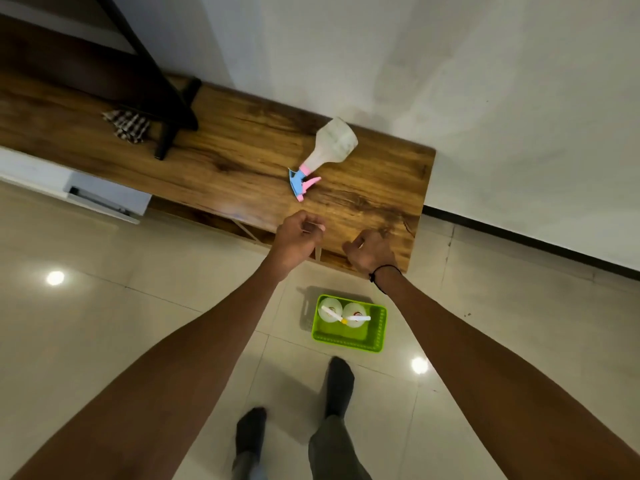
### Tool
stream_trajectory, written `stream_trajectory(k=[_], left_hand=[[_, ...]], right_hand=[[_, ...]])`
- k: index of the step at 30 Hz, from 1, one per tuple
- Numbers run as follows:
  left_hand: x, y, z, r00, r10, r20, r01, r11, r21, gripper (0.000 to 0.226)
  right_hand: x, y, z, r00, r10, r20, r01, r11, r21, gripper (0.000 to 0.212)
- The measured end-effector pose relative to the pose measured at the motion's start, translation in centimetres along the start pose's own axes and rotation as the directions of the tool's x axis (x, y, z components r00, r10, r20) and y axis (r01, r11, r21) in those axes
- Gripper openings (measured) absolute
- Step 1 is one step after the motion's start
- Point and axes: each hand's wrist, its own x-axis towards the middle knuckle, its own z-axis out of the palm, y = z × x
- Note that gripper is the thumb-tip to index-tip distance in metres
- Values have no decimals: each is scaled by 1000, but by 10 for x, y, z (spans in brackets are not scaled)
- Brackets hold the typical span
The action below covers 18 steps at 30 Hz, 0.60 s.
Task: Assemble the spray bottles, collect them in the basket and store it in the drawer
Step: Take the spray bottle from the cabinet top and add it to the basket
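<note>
Wooden worktop (221, 161) against a white wall, tiled floor below. Near its right end, lying tipped over: spray bottle (329, 150), translucent, probably light and slick; best taken round the neck. Left hand (298, 233) and right hand (372, 252) loosely curled, holding nothing. On the floor, green basket (375, 341) with two bottles upright.

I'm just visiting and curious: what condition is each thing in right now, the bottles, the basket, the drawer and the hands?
Pink-and-blue spray bottle: assembled, lying on its side on the wooden top.
Green basket: on the floor, holding two upright bottles.
Drawer: partly open.
Left hand: loosely curled, empty.
Right hand: loosely curled, empty.
</note>
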Motion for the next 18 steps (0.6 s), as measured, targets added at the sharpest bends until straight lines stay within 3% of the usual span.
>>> stream_trajectory(k=[4,7,12,18], left_hand=[[53,5,2,979,170,-113,-153,978,145,50],[102,-2,-2,950,239,-202,-157,922,353,68],[147,-17,-4,964,231,-135,-126,837,533,67],[154,-20,-6,957,279,-81,-105,592,799,74]], right_hand=[[43,-19,12,997,-70,-20,71,997,27,21],[74,-34,25,994,-86,-61,92,992,87,19],[109,-56,39,992,-100,-81,118,958,263,28],[127,-68,53,994,-98,48,66,890,452,53]])
